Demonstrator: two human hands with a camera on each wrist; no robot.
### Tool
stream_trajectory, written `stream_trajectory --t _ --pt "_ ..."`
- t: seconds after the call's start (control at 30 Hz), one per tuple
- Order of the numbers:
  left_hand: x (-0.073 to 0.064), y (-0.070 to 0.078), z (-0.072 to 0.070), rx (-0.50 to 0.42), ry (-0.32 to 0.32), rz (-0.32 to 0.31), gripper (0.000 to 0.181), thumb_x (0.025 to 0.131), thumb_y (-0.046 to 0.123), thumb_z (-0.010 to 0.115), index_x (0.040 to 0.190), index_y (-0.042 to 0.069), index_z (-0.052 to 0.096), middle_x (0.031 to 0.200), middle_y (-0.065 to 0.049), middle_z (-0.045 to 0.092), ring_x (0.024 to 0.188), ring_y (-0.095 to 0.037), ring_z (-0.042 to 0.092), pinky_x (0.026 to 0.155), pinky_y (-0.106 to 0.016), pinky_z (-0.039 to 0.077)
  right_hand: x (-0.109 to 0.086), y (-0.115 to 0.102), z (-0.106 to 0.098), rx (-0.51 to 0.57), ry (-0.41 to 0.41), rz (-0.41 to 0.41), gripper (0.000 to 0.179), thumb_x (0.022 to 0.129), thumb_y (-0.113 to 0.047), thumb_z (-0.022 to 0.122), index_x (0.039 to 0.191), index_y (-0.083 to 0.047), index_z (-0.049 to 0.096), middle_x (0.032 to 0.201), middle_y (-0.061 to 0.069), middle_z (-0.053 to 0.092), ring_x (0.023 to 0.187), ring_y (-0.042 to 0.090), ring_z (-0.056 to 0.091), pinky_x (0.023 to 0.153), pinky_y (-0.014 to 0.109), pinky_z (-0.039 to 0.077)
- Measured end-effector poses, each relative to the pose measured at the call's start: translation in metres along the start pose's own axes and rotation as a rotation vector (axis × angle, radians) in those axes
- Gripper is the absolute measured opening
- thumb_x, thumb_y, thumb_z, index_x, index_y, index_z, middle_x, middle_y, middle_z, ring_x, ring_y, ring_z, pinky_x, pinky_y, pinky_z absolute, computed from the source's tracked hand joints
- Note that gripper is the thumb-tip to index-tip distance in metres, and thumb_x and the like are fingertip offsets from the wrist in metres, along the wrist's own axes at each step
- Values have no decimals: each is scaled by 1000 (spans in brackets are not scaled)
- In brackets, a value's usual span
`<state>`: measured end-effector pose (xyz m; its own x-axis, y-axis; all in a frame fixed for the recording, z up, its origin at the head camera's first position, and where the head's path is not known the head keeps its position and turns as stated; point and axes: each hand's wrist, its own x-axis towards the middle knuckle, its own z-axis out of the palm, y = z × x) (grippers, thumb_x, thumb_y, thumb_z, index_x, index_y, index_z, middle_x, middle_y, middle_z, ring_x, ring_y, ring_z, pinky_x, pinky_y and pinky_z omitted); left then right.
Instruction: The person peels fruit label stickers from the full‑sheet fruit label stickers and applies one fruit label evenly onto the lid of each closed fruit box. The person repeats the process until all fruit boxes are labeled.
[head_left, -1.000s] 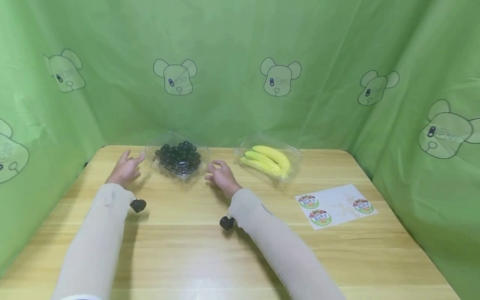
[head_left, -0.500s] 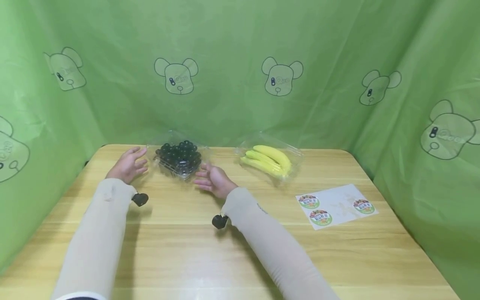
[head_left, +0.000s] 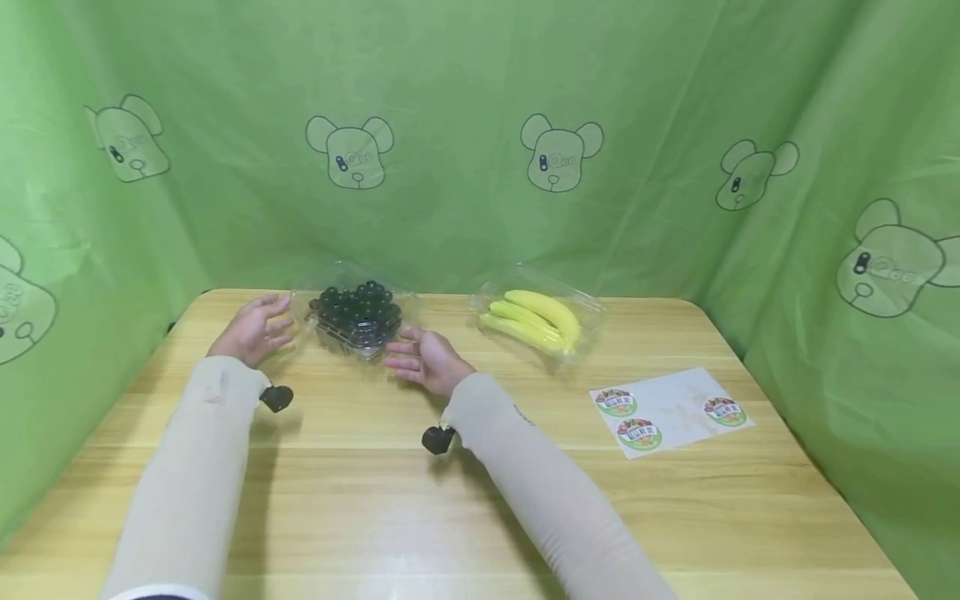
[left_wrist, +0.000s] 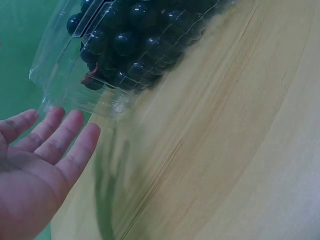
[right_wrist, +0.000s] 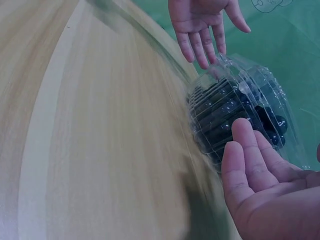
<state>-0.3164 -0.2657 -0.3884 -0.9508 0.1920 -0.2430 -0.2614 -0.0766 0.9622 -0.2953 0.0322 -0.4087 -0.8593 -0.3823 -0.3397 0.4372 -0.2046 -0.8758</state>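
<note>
Grape box (head_left: 366,347): between fingers of left hand (head_left: 251,331) and right hand (head_left: 430,362), presumably for even reach. Fingers loosely extended (nothing held).

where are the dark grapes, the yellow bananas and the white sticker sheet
Dark grapes (head_left: 356,310): head view, middle of the cluster
Yellow bananas (head_left: 529,321): head view, near the group's middle
White sticker sheet (head_left: 669,402): head view, bare area between stickers

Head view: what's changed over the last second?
The right hand moved left, closer to the boxed grapes; the left hand turned its palm more toward them. No grasp or release visible. Grapes, boxed bananas and sticker sheet stayed put.
</note>
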Motion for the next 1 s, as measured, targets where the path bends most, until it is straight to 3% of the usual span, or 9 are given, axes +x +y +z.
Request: stream_trajectory --t 0.43,0.73,0.9,1.0 --pt "0 -5 -3 119 16 -11 88 100 44 45 151 3 -14 159 -22 2 143 -38 14 115 -48 22 -3 -3 -5 8 15 23 52 106 -33 27 148 -1 30 141 22 47 124 39 50 106 48 38" --pt "0 -8 -7 218 58 -27 77 102 49 35 154 4 0 153 -28 18 137 -40 26 113 -49 26 -6 -8 -11 22 49 20 57 105 -40 32 147 -2 34 136 19 49 126 38 45 106 46 36" --pt "2 -11 -7 320 112 -45 77 99 57 20 155 5 9 133 -23 41 122 -32 41 109 -49 34 -6 -8 -13 16 85 6 55 104 -37 40 145 -1 36 123 13 53 114 29 51 104 42 38" --pt "4 -12 -6 375 125 -53 72 102 53 19 154 3 14 114 -16 50 115 -30 46 106 -49 37 -6 -8 -15 15 114 1 50 103 -32 44 140 2 40 108 7 56 94 20 56 92 35 46"
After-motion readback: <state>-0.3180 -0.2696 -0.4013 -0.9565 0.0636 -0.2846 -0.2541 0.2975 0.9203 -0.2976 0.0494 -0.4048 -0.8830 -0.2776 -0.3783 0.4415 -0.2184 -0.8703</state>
